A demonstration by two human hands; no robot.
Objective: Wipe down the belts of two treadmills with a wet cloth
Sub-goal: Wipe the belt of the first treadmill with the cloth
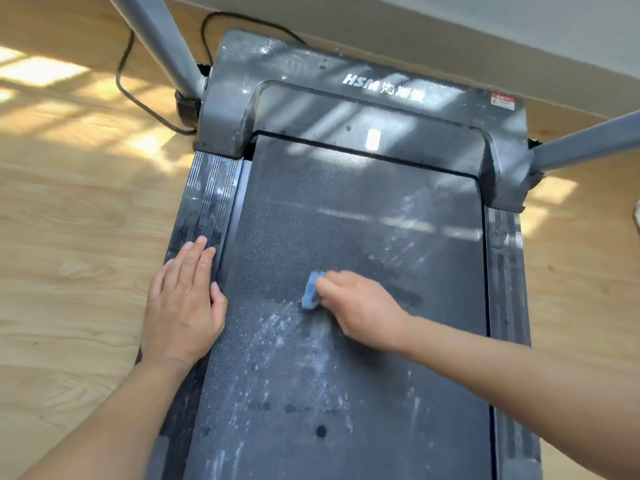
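- As I watched through the head camera, the right hand (360,306) had its fingers curled tight round a blue cloth (313,291), and only a wad of it showed past the knuckles on their left side.
- The cloth was pressed down on the belt (346,220), about midway across it, touching the dark textured surface right under those fingertips.
- Just below and to the left of the right fingers lay a patch of white dusty streaks (277,327) on the belt. More pale smears showed beyond the fingers, toward the belt's far right part.
- The left hand (183,299) lay flat, its fingers straight and close together, holding nothing.
- Those fingers rested on the ribbed rail (211,192) at the belt's left, pointing up along it, while the thumb lay over the belt's left edge.
- The two hands were apart, and the cloth sat between the left thumb and the right knuckles, against the right ones.
- Well beyond both sets of fingertips, a dusty grey cover (346,81) spanned the head of the belt, with white "HSM" lettering and a small red sticker (503,101) at its right corner.
- The left post (162,39) rose ahead of the left fingers. The right post (588,140) stood off to the right of the right hand.
- A black cable (128,81) looped over the wooden floor (69,237), ahead and to the left of the left fingers.
- Nearer me than either hand, a small dark spot (321,431) sat on the belt.
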